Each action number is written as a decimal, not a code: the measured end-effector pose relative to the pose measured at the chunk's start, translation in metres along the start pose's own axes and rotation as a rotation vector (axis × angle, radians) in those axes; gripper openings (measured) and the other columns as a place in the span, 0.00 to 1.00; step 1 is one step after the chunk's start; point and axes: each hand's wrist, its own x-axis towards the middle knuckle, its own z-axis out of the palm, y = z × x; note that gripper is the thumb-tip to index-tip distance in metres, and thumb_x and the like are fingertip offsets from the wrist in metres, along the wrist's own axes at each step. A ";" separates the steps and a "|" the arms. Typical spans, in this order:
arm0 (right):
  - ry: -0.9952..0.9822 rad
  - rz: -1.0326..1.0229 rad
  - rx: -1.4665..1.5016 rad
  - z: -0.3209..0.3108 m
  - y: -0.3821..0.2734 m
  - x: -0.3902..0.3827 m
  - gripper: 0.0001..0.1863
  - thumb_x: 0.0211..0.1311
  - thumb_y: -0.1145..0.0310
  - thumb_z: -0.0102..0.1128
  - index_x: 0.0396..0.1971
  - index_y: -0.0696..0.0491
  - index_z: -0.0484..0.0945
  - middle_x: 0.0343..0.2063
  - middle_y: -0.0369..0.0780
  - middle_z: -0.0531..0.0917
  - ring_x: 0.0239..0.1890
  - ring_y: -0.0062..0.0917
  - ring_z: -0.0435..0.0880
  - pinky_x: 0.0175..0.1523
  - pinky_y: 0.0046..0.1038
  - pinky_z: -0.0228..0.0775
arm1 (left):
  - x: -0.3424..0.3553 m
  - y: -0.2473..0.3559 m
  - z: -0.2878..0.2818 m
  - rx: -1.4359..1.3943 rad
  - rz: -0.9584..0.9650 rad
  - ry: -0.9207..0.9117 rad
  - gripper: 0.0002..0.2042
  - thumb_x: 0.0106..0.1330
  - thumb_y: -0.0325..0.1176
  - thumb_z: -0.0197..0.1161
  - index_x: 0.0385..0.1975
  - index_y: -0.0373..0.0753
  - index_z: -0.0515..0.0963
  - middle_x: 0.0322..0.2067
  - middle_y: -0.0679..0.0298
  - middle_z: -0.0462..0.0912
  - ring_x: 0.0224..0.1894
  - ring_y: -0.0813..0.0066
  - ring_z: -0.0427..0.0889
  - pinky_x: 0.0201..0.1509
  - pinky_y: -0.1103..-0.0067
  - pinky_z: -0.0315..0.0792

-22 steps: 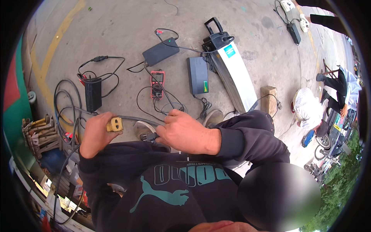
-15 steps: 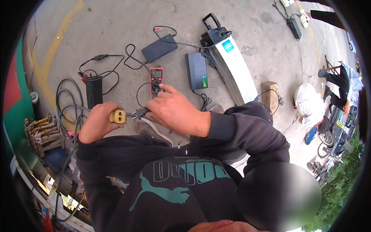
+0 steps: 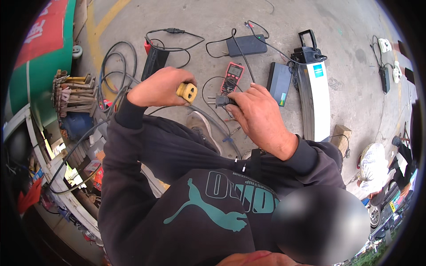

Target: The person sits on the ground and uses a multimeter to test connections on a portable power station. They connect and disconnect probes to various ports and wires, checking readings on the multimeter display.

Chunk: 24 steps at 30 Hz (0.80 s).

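Note:
My left hand (image 3: 155, 86) is closed around a yellow socket (image 3: 188, 93), its slotted face turned toward me. In my right hand (image 3: 262, 119) I grip a black two-pin plug (image 3: 221, 101) between thumb and fingers. The plug's metal prongs point left at the socket, with a small gap between them. A red multimeter (image 3: 232, 76) with a lit display lies on the ground just beyond the plug. Behind my right fingers, a black cord (image 3: 243, 55) runs up toward a black charger brick (image 3: 246, 45).
Another charger brick (image 3: 278, 83) lies beside a long white-and-black battery pack (image 3: 320, 99) at right. A third black brick (image 3: 155, 62) and coiled grey cable (image 3: 104, 66) are at left. A wooden block (image 3: 341, 137) stands near the pack. A person in white (image 3: 372, 166) is at far right.
The whole view has shifted, so the scene sits further right. The plug has turned so both prongs point straight left. Both hands keep their hold on plug and socket.

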 end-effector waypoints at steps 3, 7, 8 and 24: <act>-0.028 -0.001 0.002 0.003 -0.002 0.000 0.10 0.60 0.66 0.66 0.37 0.56 0.80 0.26 0.43 0.82 0.37 0.38 0.80 0.51 0.37 0.70 | -0.001 -0.002 0.004 0.017 0.010 -0.016 0.21 0.44 0.29 0.78 0.39 0.35 0.80 0.36 0.55 0.84 0.40 0.51 0.83 0.44 0.67 0.76; -0.063 0.001 0.008 0.006 -0.004 0.001 0.09 0.60 0.66 0.66 0.34 0.55 0.79 0.26 0.43 0.82 0.36 0.38 0.80 0.47 0.37 0.71 | 0.001 -0.003 0.005 0.040 0.023 -0.008 0.21 0.44 0.29 0.78 0.39 0.35 0.79 0.35 0.54 0.83 0.40 0.50 0.82 0.43 0.66 0.76; -0.074 -0.002 0.005 0.006 -0.006 0.001 0.09 0.60 0.65 0.66 0.33 0.55 0.79 0.26 0.42 0.82 0.36 0.38 0.80 0.47 0.37 0.71 | 0.002 -0.003 0.004 0.047 0.029 -0.006 0.20 0.44 0.29 0.78 0.39 0.35 0.79 0.35 0.54 0.83 0.39 0.50 0.82 0.43 0.66 0.76; -0.103 0.033 -0.031 0.013 -0.002 -0.001 0.11 0.59 0.65 0.67 0.37 0.56 0.79 0.25 0.43 0.81 0.33 0.41 0.81 0.42 0.39 0.72 | 0.003 -0.006 0.009 0.039 -0.013 -0.072 0.19 0.45 0.28 0.77 0.38 0.35 0.80 0.34 0.55 0.83 0.38 0.51 0.82 0.42 0.67 0.76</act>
